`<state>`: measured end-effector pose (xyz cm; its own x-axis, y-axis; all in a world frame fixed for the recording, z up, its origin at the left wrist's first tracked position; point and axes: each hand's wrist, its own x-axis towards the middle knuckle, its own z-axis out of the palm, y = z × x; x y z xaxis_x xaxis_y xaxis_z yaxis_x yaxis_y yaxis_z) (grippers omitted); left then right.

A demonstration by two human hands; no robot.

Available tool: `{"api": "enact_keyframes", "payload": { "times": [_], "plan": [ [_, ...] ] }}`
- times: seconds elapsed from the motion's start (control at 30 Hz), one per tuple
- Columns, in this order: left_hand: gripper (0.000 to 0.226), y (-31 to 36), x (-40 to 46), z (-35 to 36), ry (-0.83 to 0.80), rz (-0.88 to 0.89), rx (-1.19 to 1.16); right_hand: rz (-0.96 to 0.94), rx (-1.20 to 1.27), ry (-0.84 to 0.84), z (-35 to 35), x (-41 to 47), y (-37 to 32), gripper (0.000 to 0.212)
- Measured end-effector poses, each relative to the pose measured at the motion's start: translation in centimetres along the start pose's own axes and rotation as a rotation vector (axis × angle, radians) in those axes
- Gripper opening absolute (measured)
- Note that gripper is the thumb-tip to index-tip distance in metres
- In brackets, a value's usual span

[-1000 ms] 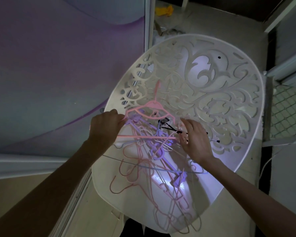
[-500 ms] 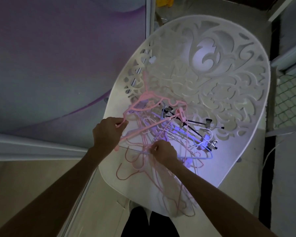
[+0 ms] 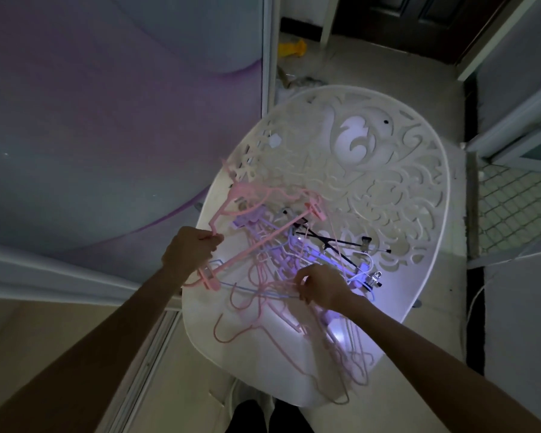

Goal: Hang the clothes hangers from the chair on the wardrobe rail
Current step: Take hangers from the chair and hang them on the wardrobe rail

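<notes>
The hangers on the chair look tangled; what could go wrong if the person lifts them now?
1. The left hand grips a pink clip hanger that crosses the pile; lifting may drag others off the chair.
2. The right hand pinches thin wire hangers that look interlocked; pulling may bend them.

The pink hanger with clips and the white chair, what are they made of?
The pink clip hanger, gripped by the left hand, looks like smooth moulded plastic: thick, flat bars. The white chair looks like glossy plastic too, with cut-out swirls, though painted metal is possible.
</notes>
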<state>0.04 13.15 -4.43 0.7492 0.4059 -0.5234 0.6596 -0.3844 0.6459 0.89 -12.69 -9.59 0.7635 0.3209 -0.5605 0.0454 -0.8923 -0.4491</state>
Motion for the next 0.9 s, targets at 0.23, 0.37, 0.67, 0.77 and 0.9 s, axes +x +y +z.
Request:
{"api": "enact_keyframes", "payload": {
  "times": [0.23, 0.37, 0.67, 0.77, 0.9],
  "plan": [
    [0.030, 0.4, -0.4, -1.2, -0.055, -0.230, -0.028, -0.096, -0.223, -0.009, -0.5, 0.3, 0.1, 0.023],
    [0.034, -0.5, -1.2, -1.1, -0.066, -0.277, -0.066, -0.116, -0.281, 0.017, 0.0, 0.6, -0.3, 0.026],
    [0.029, -2.2, -3.7, -0.7, -0.101, -0.334, -0.193, -0.264, -0.332, 0.087, -3.6, -2.2, -0.5, 0.025],
    [0.030, -1.1, -5.1, -1.6, -0.113, -0.354, -0.217, -0.303, -0.287, 0.113, -6.2, -4.0, -0.8, 0.024],
    [0.038, 0.0, -6.0, -2.9, -0.079, -0.281, -0.209, -0.282, -0.199, 0.153, -9.3, -5.8, -2.0, 0.023]
  ]
}}
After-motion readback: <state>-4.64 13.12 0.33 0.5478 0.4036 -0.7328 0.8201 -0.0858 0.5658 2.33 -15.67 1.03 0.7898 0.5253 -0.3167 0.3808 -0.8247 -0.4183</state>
